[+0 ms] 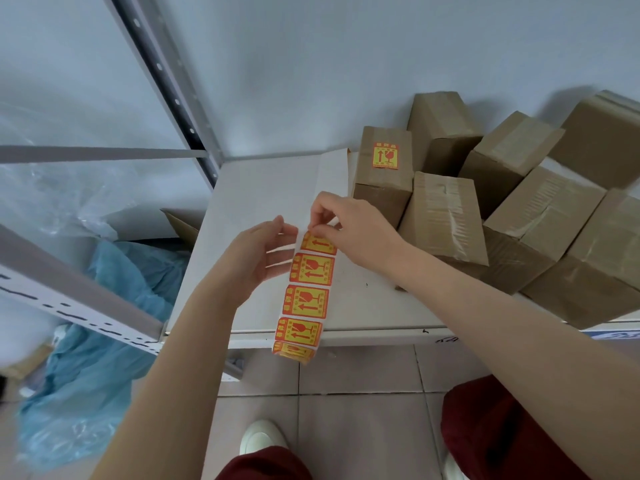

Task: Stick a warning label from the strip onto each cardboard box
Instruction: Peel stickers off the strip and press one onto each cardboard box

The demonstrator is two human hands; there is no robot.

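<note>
- Spanning the middle, a white shelf board [263, 202] carries the cardboard boxes [540, 216] on its right side. The pile is cut off by the frame's right edge, and the boxes are taped shut, so their contents are hidden.
- A crumpled blue plastic sheet [104, 323] lies low at the left, blurred and partly hidden behind a grey shelf rail [79, 289].
- One labelled box [384, 188] stands at the pile's left end with a yellow-and-red sticker [385, 155] on its top face. The print is too small to read.
- The label strip [306, 299] hangs across the board's front edge, between the hands, and its lower end curls out of sight.
- The left hand [258, 254] stands just left of the strip's upper end, fingers nearly straight and close together. Whether the thumb nips the backing cannot be told.
- The right hand [349, 230] reaches in from the right, thumb and forefinger pinching the top label [317, 243] at its upper edge, the other fingers curled. The hand covers part of that label.
</note>
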